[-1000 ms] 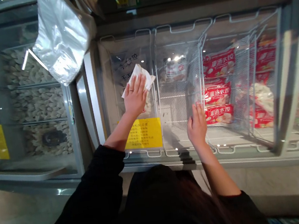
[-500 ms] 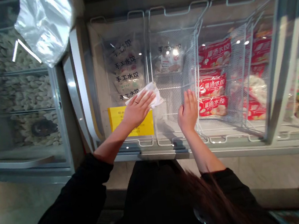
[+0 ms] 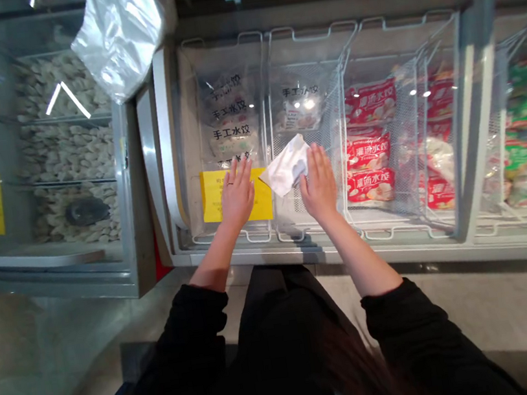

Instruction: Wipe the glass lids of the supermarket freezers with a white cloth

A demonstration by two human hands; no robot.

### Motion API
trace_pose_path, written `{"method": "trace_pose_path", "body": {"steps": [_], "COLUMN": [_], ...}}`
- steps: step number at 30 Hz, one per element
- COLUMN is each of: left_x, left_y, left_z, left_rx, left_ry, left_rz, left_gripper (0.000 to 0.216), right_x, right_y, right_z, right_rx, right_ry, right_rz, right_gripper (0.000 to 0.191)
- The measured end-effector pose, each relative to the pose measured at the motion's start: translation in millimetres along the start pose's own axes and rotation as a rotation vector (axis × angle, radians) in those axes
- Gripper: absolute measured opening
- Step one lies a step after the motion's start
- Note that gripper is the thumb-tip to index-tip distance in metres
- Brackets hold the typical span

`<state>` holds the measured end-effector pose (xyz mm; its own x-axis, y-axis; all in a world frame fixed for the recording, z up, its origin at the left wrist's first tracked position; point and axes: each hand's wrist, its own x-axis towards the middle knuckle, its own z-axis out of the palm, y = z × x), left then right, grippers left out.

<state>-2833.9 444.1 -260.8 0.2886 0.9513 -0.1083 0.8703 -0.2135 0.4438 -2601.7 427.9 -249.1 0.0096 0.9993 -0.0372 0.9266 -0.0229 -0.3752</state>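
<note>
My left hand (image 3: 238,196) lies flat with its fingers a little apart on the glass lid (image 3: 287,210) of a chest freezer, over a yellow notice (image 3: 213,198). A crumpled white tissue (image 3: 286,167) rests on the lid between my hands. My right hand (image 3: 318,180) is flat too, its fingers stretched out, and its thumb side meets the tissue's right edge. Whether part of the tissue is under the fingers I cannot tell. Beneath the glass, clear bags of dumplings (image 3: 231,131) are stacked behind the notice, and one more bag (image 3: 300,107) sits behind the tissue.
White wire baskets divide the freezer; red dumpling bags (image 3: 367,150) fill those to the right, green packs (image 3: 525,154) farther right. On the left, another freezer holds loose dumplings (image 3: 67,146) and a dark scoop-like object (image 3: 86,210). A clear plastic bag (image 3: 123,37) hangs at the upper left.
My left hand has come off the tissue and shifted slightly left over the notice. The tissue has moved right and now touches my right hand. The whole view has shifted slightly.
</note>
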Motion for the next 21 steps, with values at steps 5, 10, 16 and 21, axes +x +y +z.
{"method": "trace_pose_path", "body": {"steps": [5, 10, 16, 21], "left_x": [-19, -19, -18, -19], "left_y": [-21, -19, -18, -20], "left_z": [16, 21, 19, 20], "left_rx": [0.091, 0.111, 0.106, 0.147], "left_ry": [-0.006, 0.013, 0.033, 0.042], "left_rz": [0.025, 0.023, 0.027, 0.037], "left_gripper": [0.062, 0.06, 0.059, 0.059], "right_x": [29, -15, -45, 31], "right_y": [-20, 15, -3, 22], "right_z": [17, 16, 23, 10], "right_rx": [-0.074, -0.186, -0.207, -0.19], "right_ry": [-0.18, -0.076, -0.159, -0.134], "right_rz": [-0.105, 0.131, -0.016, -0.093], "right_gripper": [0.069, 0.071, 0.062, 0.063]}}
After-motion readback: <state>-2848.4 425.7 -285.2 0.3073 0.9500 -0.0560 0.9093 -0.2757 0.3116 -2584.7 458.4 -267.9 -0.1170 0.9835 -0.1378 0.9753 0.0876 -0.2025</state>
